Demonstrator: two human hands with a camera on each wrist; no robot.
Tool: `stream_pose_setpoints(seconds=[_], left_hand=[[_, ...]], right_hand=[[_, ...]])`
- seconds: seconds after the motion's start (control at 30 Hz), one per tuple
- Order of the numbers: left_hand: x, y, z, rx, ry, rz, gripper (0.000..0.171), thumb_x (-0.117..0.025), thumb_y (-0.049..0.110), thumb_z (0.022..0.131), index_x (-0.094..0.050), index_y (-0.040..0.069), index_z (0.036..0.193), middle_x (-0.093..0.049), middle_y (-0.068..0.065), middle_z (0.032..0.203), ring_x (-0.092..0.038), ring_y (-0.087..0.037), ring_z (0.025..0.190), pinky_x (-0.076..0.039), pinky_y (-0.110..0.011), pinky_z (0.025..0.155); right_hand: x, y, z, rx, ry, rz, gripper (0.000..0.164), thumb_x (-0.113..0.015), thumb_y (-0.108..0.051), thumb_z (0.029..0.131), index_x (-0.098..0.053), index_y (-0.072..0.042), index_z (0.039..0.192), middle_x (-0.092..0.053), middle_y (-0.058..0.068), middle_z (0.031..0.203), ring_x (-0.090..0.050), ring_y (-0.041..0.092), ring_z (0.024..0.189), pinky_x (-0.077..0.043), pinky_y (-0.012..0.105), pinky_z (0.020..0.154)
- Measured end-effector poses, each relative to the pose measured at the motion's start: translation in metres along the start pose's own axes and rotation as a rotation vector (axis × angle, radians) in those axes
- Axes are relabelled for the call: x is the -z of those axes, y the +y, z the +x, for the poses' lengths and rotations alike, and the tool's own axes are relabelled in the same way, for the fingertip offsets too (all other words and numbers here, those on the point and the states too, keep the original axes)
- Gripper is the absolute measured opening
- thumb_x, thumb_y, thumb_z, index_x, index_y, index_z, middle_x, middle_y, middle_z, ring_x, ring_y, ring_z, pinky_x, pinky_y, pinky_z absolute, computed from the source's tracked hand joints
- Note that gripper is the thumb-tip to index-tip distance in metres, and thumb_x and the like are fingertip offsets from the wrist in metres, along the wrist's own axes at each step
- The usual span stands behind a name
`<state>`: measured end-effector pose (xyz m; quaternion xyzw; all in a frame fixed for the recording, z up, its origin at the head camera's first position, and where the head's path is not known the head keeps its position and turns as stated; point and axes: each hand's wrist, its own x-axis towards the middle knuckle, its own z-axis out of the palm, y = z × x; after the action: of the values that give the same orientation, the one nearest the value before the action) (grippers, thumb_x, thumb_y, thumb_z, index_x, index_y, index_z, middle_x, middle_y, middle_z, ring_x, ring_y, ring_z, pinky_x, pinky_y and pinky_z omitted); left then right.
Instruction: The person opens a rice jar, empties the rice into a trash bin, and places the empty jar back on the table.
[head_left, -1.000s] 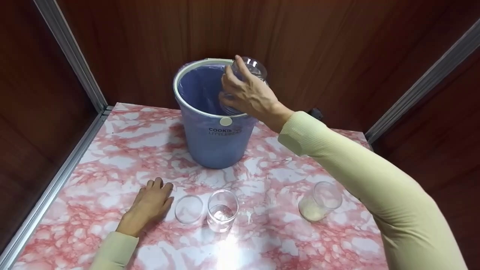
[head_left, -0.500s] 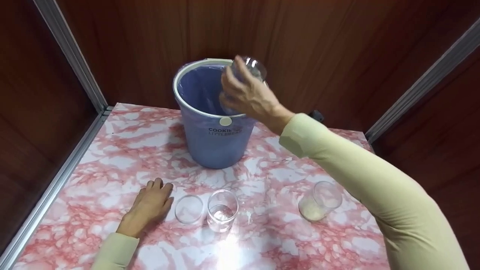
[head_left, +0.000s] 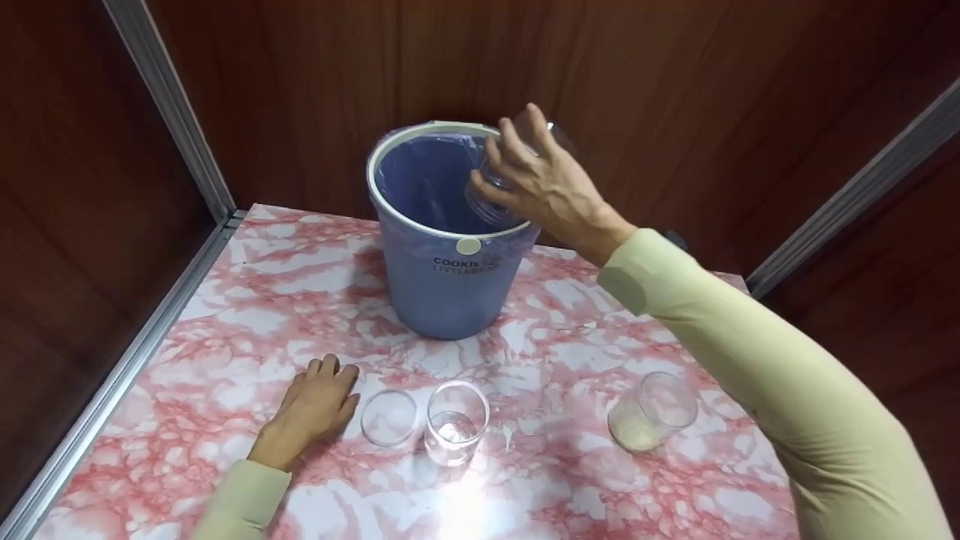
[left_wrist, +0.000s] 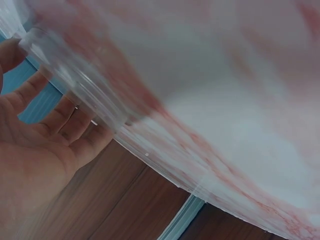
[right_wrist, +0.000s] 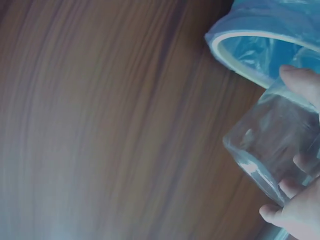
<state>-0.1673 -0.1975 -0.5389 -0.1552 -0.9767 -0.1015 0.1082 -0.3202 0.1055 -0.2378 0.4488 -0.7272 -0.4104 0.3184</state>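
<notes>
My right hand grips a clear jar by its side. The jar is tipped over the right rim of a blue bin, its mouth inside the rim and its base raised to the right. Fingers hide much of the jar in the head view. My left hand rests on the marbled tabletop, palm down with relaxed fingers. Just right of its thumb lies a clear round lid. Beside the lid stands a clear cup with clear liquid in it.
Toward the right stands another clear cup holding pale grainy stuff at its bottom. A thin plastic liner covers the bin's inside. Dark wood panels close off the back and both sides.
My right hand and the jar have shifted right relative to the bin. The whole head view has slid a little. My left hand has stayed on the table.
</notes>
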Motion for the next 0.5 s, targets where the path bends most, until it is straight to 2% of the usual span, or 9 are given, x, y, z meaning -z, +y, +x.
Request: stream_pose_setpoints(seconds=[0.17, 0.3, 0.5], left_hand=[[0.000, -0.001, 0.002, 0.005, 0.012, 0.005, 0.026, -0.064, 0.024, 0.081, -0.058, 0.011, 0.102, -0.047, -0.013, 0.092, -0.043, -0.032, 0.079, -0.039, -0.044, 0.057], [-0.001, -0.002, 0.001, 0.013, 0.007, 0.003, 0.027, -0.065, 0.025, 0.081, -0.058, 0.011, 0.103, -0.048, -0.014, 0.093, -0.044, -0.032, 0.081, -0.039, -0.044, 0.058], [-0.003, -0.003, 0.001, -0.007, 0.022, 0.005, 0.027, -0.066, 0.025, 0.080, -0.057, 0.011, 0.101, -0.047, -0.013, 0.091, -0.045, -0.032, 0.080, -0.040, -0.043, 0.058]], right_hand=[[0.002, 0.008, -0.002, 0.024, -0.030, 0.009, 0.071, -0.065, -0.018, 0.081, -0.029, -0.026, 0.141, -0.035, 0.022, 0.139, -0.028, 0.047, 0.128, -0.012, 0.068, 0.102], [0.005, 0.006, 0.002, 0.091, -0.041, -0.009, 0.068, -0.065, -0.014, 0.081, -0.032, -0.028, 0.139, -0.037, 0.021, 0.137, -0.030, 0.045, 0.126, -0.010, 0.068, 0.102], [0.010, 0.004, 0.010, 0.093, -0.036, -0.003, 0.064, -0.067, -0.011, 0.080, -0.039, -0.033, 0.134, -0.039, 0.015, 0.137, -0.029, 0.041, 0.127, -0.011, 0.067, 0.102]])
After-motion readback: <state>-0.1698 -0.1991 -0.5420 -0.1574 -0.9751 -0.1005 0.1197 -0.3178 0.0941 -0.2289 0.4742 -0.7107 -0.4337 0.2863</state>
